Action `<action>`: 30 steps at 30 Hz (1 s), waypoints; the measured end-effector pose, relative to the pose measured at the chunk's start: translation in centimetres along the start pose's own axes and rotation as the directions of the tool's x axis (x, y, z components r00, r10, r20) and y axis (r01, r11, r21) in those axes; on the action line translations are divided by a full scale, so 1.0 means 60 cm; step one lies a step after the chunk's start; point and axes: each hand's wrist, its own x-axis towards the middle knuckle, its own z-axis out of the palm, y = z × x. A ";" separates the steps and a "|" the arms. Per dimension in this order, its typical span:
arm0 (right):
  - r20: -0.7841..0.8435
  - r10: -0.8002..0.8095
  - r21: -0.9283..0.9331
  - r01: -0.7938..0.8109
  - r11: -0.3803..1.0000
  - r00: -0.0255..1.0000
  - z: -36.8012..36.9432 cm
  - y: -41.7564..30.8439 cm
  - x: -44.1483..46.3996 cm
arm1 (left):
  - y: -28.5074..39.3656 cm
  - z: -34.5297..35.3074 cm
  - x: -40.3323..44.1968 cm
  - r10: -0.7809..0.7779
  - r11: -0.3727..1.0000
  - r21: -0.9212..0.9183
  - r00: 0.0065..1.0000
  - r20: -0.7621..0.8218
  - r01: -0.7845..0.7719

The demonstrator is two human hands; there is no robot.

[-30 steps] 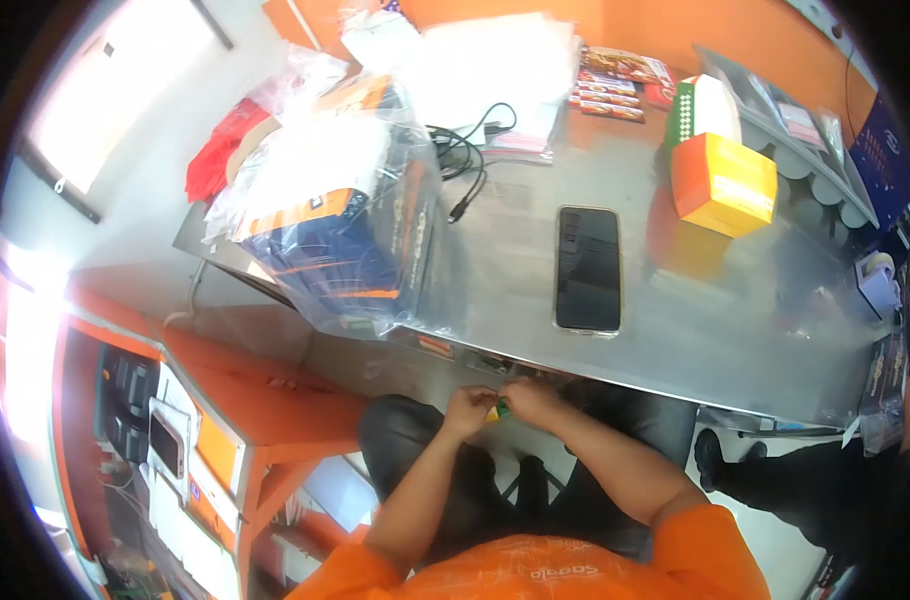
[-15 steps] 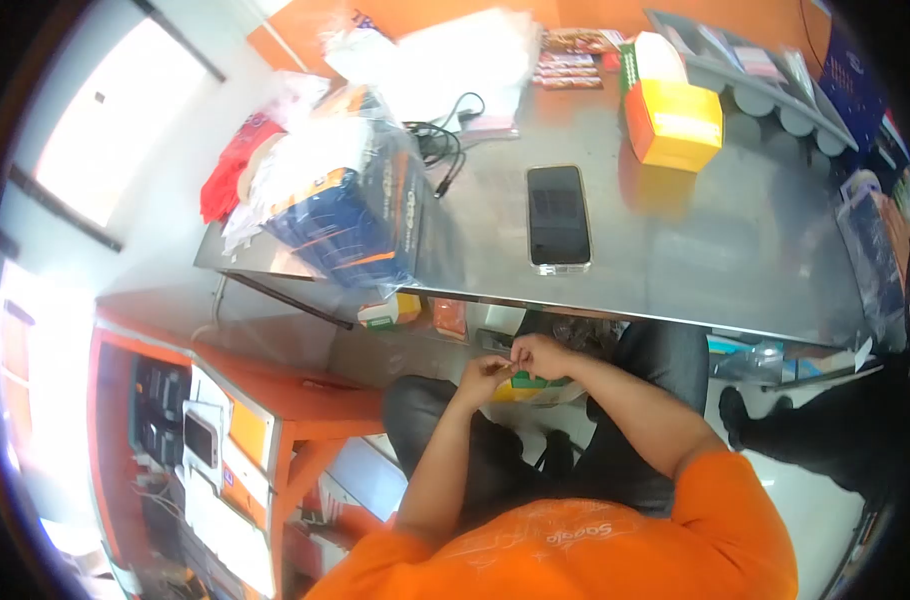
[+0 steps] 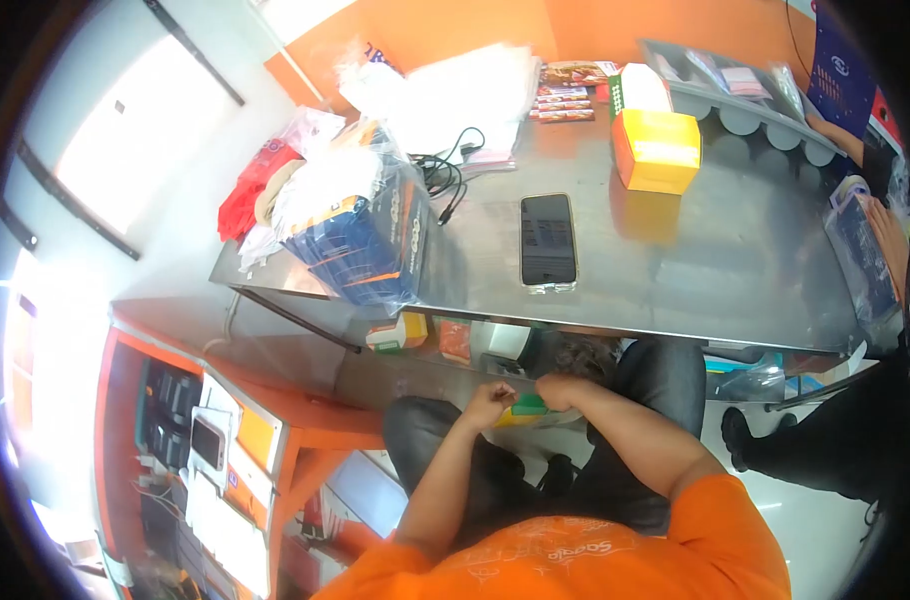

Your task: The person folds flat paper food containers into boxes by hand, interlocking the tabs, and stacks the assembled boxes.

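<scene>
Below the table's front edge, between my knees, my left hand [image 3: 490,404] has its fingers curled together; anything in them is too small to make out. My right hand [image 3: 561,392] is closed a short way to its right, and its fingertips are mostly hidden. A green and yellow box [image 3: 527,406] shows between and below the two hands, partly covered. Just beyond my right hand is a dark, crumpled clear plastic bag [image 3: 583,358]. On the metal table [image 3: 475,270] above lies a phone [image 3: 548,240], screen up.
A yellow and orange box [image 3: 658,150] stands behind the phone. At left are a plastic-wrapped blue package [image 3: 360,245] and a black cable [image 3: 455,180]. A grey tray [image 3: 725,100] sits at the back right. Another person's hand [image 3: 887,245] rests on a wrapped package [image 3: 855,250] at right.
My hands, which were together, have moved apart, the right one going rightward. The view has shifted slightly. Another person's hand and forearm have come into view at right.
</scene>
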 end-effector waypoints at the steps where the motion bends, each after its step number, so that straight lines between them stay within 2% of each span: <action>1: 0.011 -0.011 -0.005 0.011 1.000 1.000 -0.003 -0.004 -0.004 | -0.002 0.001 0.001 0.004 1.000 0.008 1.000 0.006 -0.004; 4: -0.027 -0.072 -0.011 0.072 0.997 0.997 0.003 -0.007 -0.002 | -0.002 0.005 -0.004 0.153 0.986 0.065 0.987 0.056 -0.156; 5: -0.053 -0.098 -0.010 0.098 0.995 0.994 0.007 -0.009 0.004 | 0.002 0.005 -0.007 0.145 0.972 0.174 0.986 0.079 -0.157; 7: 0.020 -0.106 -0.073 0.107 0.992 0.994 0.001 -0.016 0.005 | 0.017 0.006 -0.013 0.120 0.907 0.390 0.985 0.123 -0.159; 8: 0.055 -0.108 -0.103 0.113 0.988 0.993 -0.010 -0.026 -0.002 | 0.031 0.013 -0.019 0.139 0.882 0.438 0.984 0.108 -0.172; 11: 0.114 -0.016 0.102 0.005 0.995 0.993 -0.040 -0.047 -0.029 | 0.062 0.033 -0.035 0.156 0.807 0.566 0.985 0.068 -0.167; 13: 0.104 0.007 0.108 -0.018 0.994 0.995 -0.035 -0.044 -0.025 | 0.073 0.043 -0.036 0.116 0.772 0.626 0.993 0.035 -0.112; 14: 0.099 0.023 0.108 -0.033 0.994 0.995 -0.035 -0.039 -0.023 | 0.079 0.044 -0.035 0.094 0.789 0.608 0.995 0.031 -0.093; 17: 0.169 0.178 0.232 -0.215 0.949 0.969 -0.029 -0.033 -0.013 | 0.075 0.021 -0.038 0.051 0.817 0.575 0.999 0.021 -0.053; 20: 0.017 -0.040 -0.092 0.041 0.995 0.999 0.014 0.000 0.023 | 0.033 -0.014 -0.027 0.051 0.823 0.564 0.998 0.034 -0.061; 23: -0.075 0.048 0.155 -0.036 0.987 0.996 -0.002 -0.008 0.006 | 0.027 -0.027 -0.025 0.018 0.849 0.527 0.998 0.060 -0.047; 25: -0.158 -0.051 0.182 0.079 0.980 0.986 -0.005 0.002 0.004 | 0.024 -0.027 -0.028 0.014 0.843 0.537 0.999 0.036 -0.032; 27: -0.229 -0.112 0.187 0.157 0.970 0.967 0.020 0.030 0.028 | 0.022 -0.025 -0.021 0.014 0.848 0.527 0.996 0.088 -0.058; 29: -0.254 -0.119 0.225 0.178 0.958 0.960 0.037 0.024 0.046 | 0.010 -0.004 -0.012 0.228 0.840 0.504 0.974 0.007 -0.201; 30: -0.248 -0.105 0.266 0.172 0.948 0.963 0.001 0.006 0.015 | 0.007 0.002 -0.006 0.254 0.853 0.475 0.967 -0.014 -0.217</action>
